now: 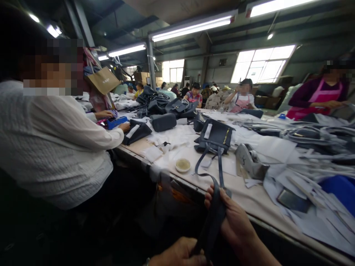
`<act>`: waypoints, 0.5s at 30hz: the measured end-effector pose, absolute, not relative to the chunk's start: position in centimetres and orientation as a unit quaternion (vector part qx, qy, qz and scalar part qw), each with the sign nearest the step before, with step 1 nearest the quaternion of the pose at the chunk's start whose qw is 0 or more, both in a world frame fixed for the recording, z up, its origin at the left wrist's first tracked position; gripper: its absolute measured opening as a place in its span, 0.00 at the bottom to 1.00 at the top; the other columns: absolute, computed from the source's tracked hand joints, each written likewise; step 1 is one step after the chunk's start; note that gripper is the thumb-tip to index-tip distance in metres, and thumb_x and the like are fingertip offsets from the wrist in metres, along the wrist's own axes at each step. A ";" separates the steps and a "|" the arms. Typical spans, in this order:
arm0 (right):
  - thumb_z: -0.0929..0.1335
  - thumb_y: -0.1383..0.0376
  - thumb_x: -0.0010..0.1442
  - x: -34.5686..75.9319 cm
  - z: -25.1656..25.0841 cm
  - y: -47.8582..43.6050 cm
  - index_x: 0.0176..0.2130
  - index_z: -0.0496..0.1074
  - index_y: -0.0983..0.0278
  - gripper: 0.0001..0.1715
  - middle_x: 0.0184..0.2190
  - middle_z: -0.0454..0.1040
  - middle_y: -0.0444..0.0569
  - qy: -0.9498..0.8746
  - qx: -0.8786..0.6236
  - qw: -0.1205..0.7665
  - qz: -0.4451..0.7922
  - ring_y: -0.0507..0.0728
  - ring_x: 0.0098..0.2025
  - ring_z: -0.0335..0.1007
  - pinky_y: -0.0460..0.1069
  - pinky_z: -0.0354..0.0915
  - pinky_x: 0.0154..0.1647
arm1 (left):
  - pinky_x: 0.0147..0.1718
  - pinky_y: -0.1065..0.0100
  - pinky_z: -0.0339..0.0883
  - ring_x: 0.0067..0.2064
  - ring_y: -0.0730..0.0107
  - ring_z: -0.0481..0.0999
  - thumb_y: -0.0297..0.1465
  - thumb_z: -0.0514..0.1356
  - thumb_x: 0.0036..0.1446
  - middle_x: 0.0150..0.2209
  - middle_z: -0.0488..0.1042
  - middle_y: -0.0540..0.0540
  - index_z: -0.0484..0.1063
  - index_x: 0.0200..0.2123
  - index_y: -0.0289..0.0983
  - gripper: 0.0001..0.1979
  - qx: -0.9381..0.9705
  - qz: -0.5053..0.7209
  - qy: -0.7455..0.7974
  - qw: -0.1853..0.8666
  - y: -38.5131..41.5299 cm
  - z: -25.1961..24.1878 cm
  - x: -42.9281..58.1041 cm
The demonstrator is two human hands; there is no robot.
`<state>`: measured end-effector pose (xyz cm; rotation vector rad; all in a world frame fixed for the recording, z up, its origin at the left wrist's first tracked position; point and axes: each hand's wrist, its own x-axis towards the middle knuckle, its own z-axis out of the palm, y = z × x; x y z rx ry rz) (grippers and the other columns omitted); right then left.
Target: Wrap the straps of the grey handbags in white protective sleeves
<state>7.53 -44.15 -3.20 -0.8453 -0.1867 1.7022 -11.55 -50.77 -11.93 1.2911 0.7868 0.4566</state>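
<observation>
A dark backpack-like bag (pixel 217 138) lies on the worktable with a white paper piece and yellow marks on it. Its long dark strap (pixel 211 218) runs from the bag over the table's front edge toward me. My right hand (pixel 235 218) has its fingers closed round the strap near the edge. Lower down, at the bottom of the view, my left hand (pixel 177 253) grips the strap's nearer part; its fingertips are partly hidden by the frame edge.
A tape dispenser (pixel 251 160) stands right of the bag, and a round dish (pixel 182 165) sits near the edge. A phone-like dark slab (pixel 294 200) lies among papers. At left a co-worker (pixel 61 136) handles a dark bag (pixel 136 132). More bags (pixel 163 122) are piled behind.
</observation>
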 end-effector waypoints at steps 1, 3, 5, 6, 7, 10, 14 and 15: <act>0.71 0.67 0.59 7.5 -2.9 -43.6 0.43 0.74 0.67 0.11 0.34 0.79 0.50 -0.080 -0.355 0.588 0.722 0.54 0.34 0.78 0.50 0.76 0.38 | 0.42 0.66 0.68 0.40 0.65 0.75 0.48 0.58 0.60 0.39 0.77 0.44 0.78 0.42 0.34 0.22 0.582 0.208 0.346 0.706 -50.6 -11.8 -11.3; 0.69 0.69 0.61 7.6 -2.8 -42.6 0.43 0.74 0.67 0.08 0.33 0.79 0.48 -0.085 -0.338 0.604 0.717 0.53 0.32 0.77 0.49 0.77 0.36 | 0.40 0.67 0.66 0.37 0.66 0.75 0.51 0.55 0.61 0.36 0.78 0.42 0.79 0.41 0.32 0.27 0.574 0.215 0.335 0.716 -50.3 -11.3 -11.0; 0.68 0.69 0.62 7.7 -3.0 -42.0 0.43 0.74 0.67 0.08 0.33 0.78 0.48 -0.090 -0.319 0.610 0.719 0.53 0.32 0.77 0.48 0.77 0.36 | 0.37 0.68 0.66 0.35 0.66 0.75 0.53 0.52 0.62 0.35 0.78 0.39 0.79 0.42 0.31 0.30 0.553 0.217 0.330 0.734 -50.2 -10.8 -10.9; 0.68 0.68 0.63 7.7 -3.1 -41.9 0.43 0.74 0.68 0.08 0.33 0.78 0.48 -0.093 -0.309 0.612 0.722 0.53 0.32 0.77 0.48 0.77 0.36 | 0.36 0.68 0.65 0.34 0.66 0.75 0.53 0.51 0.62 0.35 0.78 0.38 0.79 0.42 0.30 0.31 0.547 0.213 0.328 0.740 -50.2 -10.6 -11.0; 0.67 0.68 0.64 7.8 -3.3 -41.8 0.44 0.73 0.68 0.09 0.33 0.78 0.48 -0.096 -0.302 0.613 0.724 0.52 0.33 0.77 0.48 0.77 0.36 | 0.36 0.69 0.65 0.34 0.67 0.74 0.53 0.51 0.62 0.35 0.78 0.38 0.79 0.43 0.31 0.32 0.546 0.211 0.326 0.742 -50.2 -10.5 -11.0; 0.65 0.68 0.65 8.1 -3.6 -41.5 0.44 0.73 0.68 0.09 0.33 0.78 0.48 -0.091 -0.299 0.624 0.716 0.52 0.33 0.77 0.47 0.77 0.37 | 0.33 0.70 0.62 0.32 0.70 0.71 0.56 0.52 0.59 0.35 0.78 0.39 0.79 0.44 0.32 0.33 0.564 0.197 0.327 0.732 -50.4 -10.5 -11.4; 0.66 0.68 0.65 9.6 -3.4 -40.1 0.41 0.73 0.67 0.06 0.32 0.78 0.46 -0.079 -0.309 0.648 0.691 0.51 0.32 0.77 0.47 0.77 0.36 | 0.33 0.69 0.61 0.30 0.71 0.69 0.59 0.53 0.56 0.32 0.76 0.42 0.80 0.41 0.33 0.35 0.538 0.184 0.346 0.746 -50.6 -10.6 -11.7; 0.66 0.68 0.65 10.1 -3.3 -39.5 0.41 0.73 0.66 0.06 0.32 0.78 0.46 -0.079 -0.311 0.657 0.682 0.51 0.32 0.77 0.47 0.77 0.36 | 0.34 0.69 0.61 0.30 0.71 0.68 0.59 0.53 0.56 0.31 0.75 0.43 0.80 0.40 0.33 0.35 0.533 0.187 0.344 0.750 -50.5 -10.5 -11.7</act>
